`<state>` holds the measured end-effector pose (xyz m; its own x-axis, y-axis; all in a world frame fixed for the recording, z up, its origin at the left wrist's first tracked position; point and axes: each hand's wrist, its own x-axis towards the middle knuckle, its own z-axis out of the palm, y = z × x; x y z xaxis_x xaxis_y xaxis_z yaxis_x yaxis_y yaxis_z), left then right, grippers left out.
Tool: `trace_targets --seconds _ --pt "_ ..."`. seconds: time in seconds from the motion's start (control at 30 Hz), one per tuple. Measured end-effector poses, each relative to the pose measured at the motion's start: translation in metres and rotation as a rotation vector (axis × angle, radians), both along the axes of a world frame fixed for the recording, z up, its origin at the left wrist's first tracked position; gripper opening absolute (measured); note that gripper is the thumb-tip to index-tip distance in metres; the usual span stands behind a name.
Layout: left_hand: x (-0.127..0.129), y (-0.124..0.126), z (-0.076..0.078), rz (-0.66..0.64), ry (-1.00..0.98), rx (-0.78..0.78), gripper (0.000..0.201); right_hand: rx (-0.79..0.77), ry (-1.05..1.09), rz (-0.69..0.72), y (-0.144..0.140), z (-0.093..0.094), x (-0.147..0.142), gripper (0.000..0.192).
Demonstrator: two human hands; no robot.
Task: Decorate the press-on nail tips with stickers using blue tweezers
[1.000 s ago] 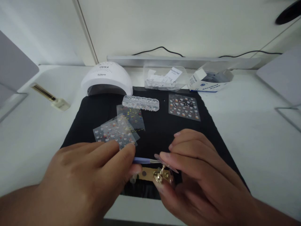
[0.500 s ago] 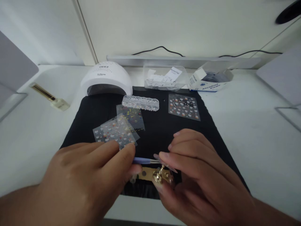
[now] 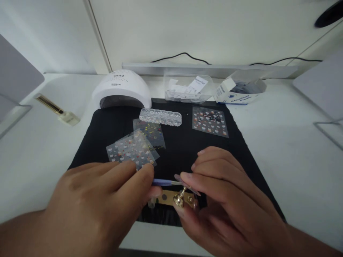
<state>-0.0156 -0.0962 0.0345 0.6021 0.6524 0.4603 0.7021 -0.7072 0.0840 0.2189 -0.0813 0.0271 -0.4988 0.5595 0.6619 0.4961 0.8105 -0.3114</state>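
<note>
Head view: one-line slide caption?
Left hand holds purple tweezers to a nail tip on the gold stand gripped by right hand.

At upper left of centre sits a white domed nail lamp (image 3: 122, 89), with a clear compartmented bead box (image 3: 160, 116) just below-right and a blue-and-white cardboard box (image 3: 235, 93) at upper right.

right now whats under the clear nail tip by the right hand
A gold holder on the black mat carries the nail tip; the right hand covers the holder's right side.
</note>
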Motion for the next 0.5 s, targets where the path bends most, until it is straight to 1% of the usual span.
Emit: trace_targets --seconds 0.1,0.3,0.5 --pt "-0.0006 0.0001 -0.0002 0.009 0.007 -0.004 0.025 0.003 -0.013 -0.003 -0.0012 -0.0010 0.0008 0.018" --pt "0.0025 0.0025 -0.0025 0.015 0.026 0.000 0.022 0.001 0.000 0.003 -0.0027 -0.0040 0.0039 0.025" --pt "0.0035 0.0018 -0.0045 -0.017 0.008 -0.001 0.019 0.020 0.003 0.008 -0.0002 -0.0038 0.0023 0.025"
